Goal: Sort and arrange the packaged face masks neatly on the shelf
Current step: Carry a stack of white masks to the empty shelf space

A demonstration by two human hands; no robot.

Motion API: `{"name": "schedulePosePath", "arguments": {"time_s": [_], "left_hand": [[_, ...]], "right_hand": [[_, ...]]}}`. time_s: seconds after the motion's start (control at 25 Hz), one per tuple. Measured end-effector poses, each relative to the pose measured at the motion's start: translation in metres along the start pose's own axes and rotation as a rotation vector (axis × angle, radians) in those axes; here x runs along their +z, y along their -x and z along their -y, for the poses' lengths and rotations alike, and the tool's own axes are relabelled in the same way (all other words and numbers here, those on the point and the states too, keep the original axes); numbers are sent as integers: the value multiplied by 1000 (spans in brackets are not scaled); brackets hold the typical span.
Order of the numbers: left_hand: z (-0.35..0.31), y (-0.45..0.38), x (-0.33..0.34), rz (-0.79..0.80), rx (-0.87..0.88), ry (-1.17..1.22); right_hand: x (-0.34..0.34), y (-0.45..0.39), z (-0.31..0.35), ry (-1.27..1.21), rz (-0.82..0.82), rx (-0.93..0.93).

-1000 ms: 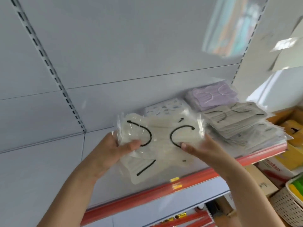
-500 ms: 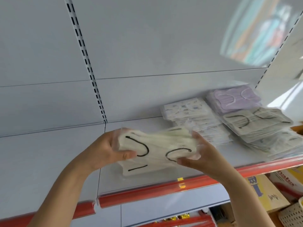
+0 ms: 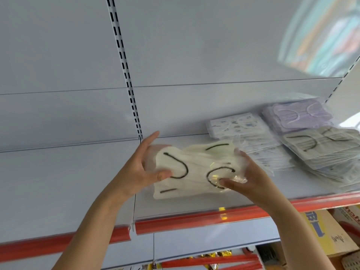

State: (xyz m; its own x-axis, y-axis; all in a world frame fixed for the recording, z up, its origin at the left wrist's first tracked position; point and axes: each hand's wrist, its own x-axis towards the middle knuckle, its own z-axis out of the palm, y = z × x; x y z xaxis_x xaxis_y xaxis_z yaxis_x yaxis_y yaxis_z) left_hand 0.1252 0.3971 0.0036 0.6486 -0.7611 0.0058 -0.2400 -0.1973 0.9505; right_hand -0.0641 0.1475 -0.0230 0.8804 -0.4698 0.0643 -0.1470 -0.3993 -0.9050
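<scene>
Head view, wide and tilted up at a pale grey shelf with a red front strip. Two bare hands up over the shelf, near its middle and closer to the front edge than to the back panel, with a bundle of cream masks in clear wrappers between them. Black ear loops plain on the top pack; further packs fanned out underneath, the lowest corner apparently touching the shelf surface, though hard to say through the blur.

Left hand on the bundle's left end: thumb curled over the top pack, pressing just beside a black loop, remaining fingers stretched up behind the wrapper, tips free above it. Right hand on the right end: thumb and fingers clamped on the crinkled plastic edge, pinching it beside the other loop.

Toward the shelf's right end, three stacks already laid flat. Patterned white masks against the back edge, just right of the held bundle. Lilac masks in the back right corner. Grey masks with black loops in front of the lilac ones, leaning over a slumped spread of more packs that reaches toward the front edge.

Slotted upright running up the back panel. Below the shelf at the right, a yellow carton with blue print.
</scene>
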Motion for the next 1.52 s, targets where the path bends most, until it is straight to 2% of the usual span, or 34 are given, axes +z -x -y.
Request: {"name": "schedulePosePath", "arguments": {"time_s": [0.08,0.16,0.24,0.32,0.48,0.56,0.68,0.76,0.92,1.04,1.12,1.2,1.32,1.4,1.52], "left_hand": [[12,5,4,85,-79,-27],[17,6,11,28,-92,-87],[14,6,14,-53,-44,-89],[15,6,8,-70,6,-71],[32,11,2,65,-42,-111],[32,11,9,20,-66,-161],[23,9,10,-98,13,-198],[22,10,2,-82,41,-149],[32,13,2,34,-73,-52],[34,6,8,-69,-35,-152],[30,7,8,-111,-8,-182],[29,10,7,-105,-13,-175],[33,10,11,-10,-15,-144],[32,10,14,-34,-1,-148],[27,17,6,-149,45,-77]], "right_hand": [[3,4,-5,-58,9,41],[6,5,-7,-51,-16,33],[7,4,-4,-50,-65,12],[4,2,0,-90,-62,-8],[5,3,-4,-96,-12,-46],[9,5,-5,-41,-24,-38],[10,6,7,40,-154,-57],[6,6,15,80,-158,-137],[11,1,27,313,-182,-287],[25,-17,44,650,-139,-485],[26,-27,47,833,-29,-467],[18,-32,45,898,24,-390],[5,-36,47,909,172,-230],[0,-38,53,876,245,-151],[-15,-34,59,543,112,-285]]}}
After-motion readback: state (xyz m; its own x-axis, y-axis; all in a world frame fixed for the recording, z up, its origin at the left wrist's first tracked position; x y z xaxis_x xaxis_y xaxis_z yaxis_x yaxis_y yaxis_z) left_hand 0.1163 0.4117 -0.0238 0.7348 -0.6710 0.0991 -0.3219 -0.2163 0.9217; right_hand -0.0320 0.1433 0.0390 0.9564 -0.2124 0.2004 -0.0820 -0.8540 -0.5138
